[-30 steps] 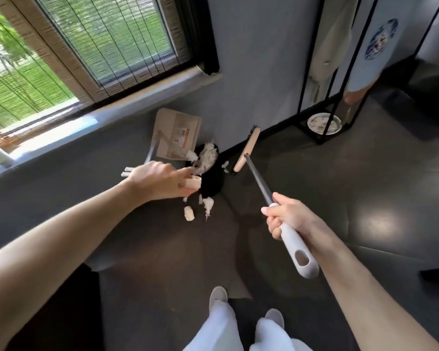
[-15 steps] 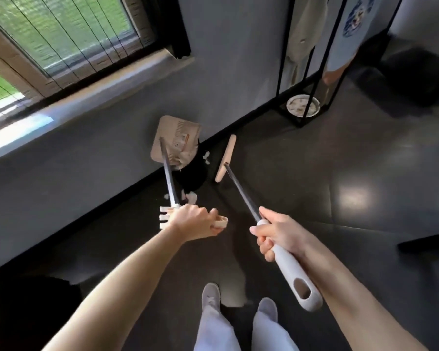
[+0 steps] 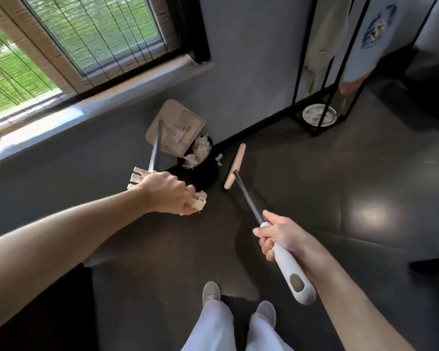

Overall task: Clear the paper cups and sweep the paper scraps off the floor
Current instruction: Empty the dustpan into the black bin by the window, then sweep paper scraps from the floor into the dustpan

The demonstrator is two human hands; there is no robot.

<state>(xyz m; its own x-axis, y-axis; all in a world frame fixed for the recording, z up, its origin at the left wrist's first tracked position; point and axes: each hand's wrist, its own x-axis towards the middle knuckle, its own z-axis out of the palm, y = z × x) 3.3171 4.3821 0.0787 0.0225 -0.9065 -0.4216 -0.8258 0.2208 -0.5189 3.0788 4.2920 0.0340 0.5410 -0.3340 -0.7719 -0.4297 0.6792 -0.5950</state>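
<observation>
My left hand (image 3: 167,192) grips the beige handle of a long dustpan (image 3: 176,129), whose tan pan is tipped above a black bin (image 3: 203,172) by the wall. White paper scraps (image 3: 199,150) fill the bin's mouth. A few scraps (image 3: 219,158) lie on the floor beside the bin, and one shows just past my left fingers. My right hand (image 3: 280,236) grips the white handle of a broom; its metal pole runs to the beige broom head (image 3: 235,166) resting on the floor right of the bin.
A grey wall with a low window sill (image 3: 127,82) runs along the left. A black metal rack (image 3: 322,97) with hanging clothes and a round white dish (image 3: 319,114) stands at the back right. My white shoes (image 3: 211,292) stand on the dark floor.
The view has shifted back and my left hand has drawn the dustpan handle toward me. The pan stays tipped over the bin. The broom head has moved little.
</observation>
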